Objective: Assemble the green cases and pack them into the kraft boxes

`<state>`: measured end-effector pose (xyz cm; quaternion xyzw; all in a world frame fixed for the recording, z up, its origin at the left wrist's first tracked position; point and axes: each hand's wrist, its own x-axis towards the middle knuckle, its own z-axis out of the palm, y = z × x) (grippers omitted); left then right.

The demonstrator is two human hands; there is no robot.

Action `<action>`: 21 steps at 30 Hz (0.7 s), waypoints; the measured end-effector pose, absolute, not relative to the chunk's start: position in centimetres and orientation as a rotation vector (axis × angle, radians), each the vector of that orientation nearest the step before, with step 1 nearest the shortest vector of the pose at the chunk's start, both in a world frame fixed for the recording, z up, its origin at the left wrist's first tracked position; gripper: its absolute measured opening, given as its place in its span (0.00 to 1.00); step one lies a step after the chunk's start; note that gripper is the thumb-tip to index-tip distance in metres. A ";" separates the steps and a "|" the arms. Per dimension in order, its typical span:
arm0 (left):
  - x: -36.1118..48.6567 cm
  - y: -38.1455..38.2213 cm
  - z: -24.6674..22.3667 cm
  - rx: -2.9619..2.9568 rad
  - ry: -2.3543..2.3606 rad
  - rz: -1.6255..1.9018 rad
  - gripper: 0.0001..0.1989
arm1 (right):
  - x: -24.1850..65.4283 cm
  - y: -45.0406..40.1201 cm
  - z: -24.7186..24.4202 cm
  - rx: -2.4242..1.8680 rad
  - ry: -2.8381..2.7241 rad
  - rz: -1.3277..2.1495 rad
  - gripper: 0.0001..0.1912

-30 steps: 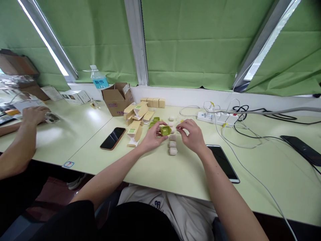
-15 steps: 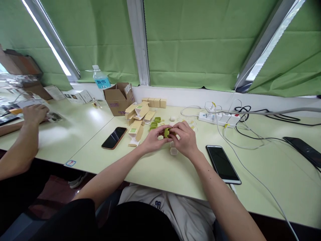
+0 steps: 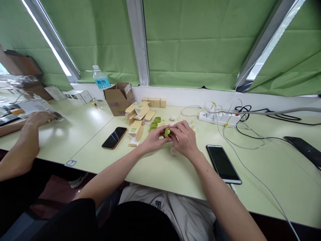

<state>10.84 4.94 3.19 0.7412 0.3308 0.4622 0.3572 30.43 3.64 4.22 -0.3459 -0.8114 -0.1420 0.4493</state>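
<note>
A small green case [image 3: 167, 133] is held between both hands above the table. My left hand [image 3: 155, 139] grips its left side with closed fingers, and my right hand [image 3: 185, 138] pinches it from the right, hiding part of it. Several green cases [image 3: 153, 124] lie just beyond my left hand. Beside them are opened cardboard boxes [image 3: 136, 130]. A whitish translucent piece [image 3: 173, 151] rests under my right hand, and a small white piece [image 3: 173, 118] sits behind the hands.
A brown carton [image 3: 119, 99] and small closed boxes [image 3: 157, 102] stand at the back. Phones [image 3: 114, 138] lie on both sides, one white-edged [image 3: 223, 164]. A power strip [image 3: 219, 118] with cables is right. At far left is another person's hand [image 3: 41, 117].
The green case has turned slightly between my fingers; my hands stay in nearly the same place. The other person's hand has moved right and down, towards a clear bag.
</note>
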 end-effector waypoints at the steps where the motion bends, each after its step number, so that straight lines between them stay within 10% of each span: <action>1: 10.8 5.0 3.1 1.905 0.848 1.202 0.27 | 30.4 3.6 4.2 -0.828 -1.994 -0.366 0.10; 21: 10.3 5.1 3.7 2.041 0.961 1.156 0.21 | 30.7 3.5 4.6 -0.935 -2.019 -0.373 0.05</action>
